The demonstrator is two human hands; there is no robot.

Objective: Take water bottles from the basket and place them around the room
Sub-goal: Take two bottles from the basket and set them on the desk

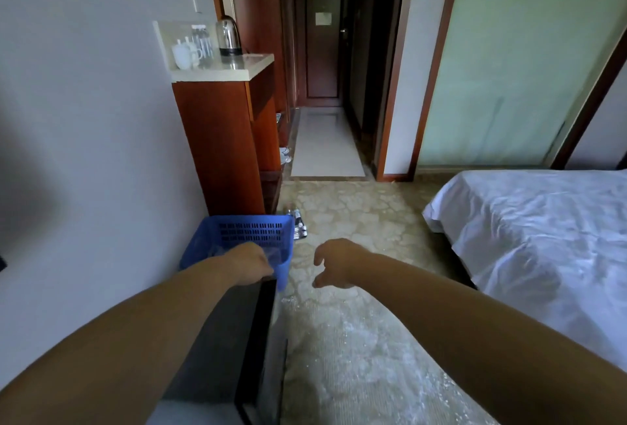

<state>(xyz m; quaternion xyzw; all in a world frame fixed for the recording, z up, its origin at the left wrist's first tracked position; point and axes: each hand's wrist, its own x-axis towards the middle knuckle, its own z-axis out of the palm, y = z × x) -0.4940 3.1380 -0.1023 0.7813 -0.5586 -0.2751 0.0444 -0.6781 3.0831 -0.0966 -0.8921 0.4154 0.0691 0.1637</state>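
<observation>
With the left hand [249, 263] gripping the basket [237, 241] rim and the right hand [334, 263] loosely spread and empty, the basket, overhanging the dark ledge [237, 322], could tip.

Left hand [249, 263] fingers hidden over the blue basket [237, 238] rim, basket's inside mostly unreadable, bottles on the floor [296, 222] just behind the basket partly hidden and blurred, bed [543, 238] right of the basket cut off.

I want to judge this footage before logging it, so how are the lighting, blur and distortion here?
Head view: dim overall, the hallway door nearly black; daylight brightens the bed; wide-angle lens bends the wall edges and stretches both forearms; the bottles on the floor beyond the blue basket are small and soft.
</observation>
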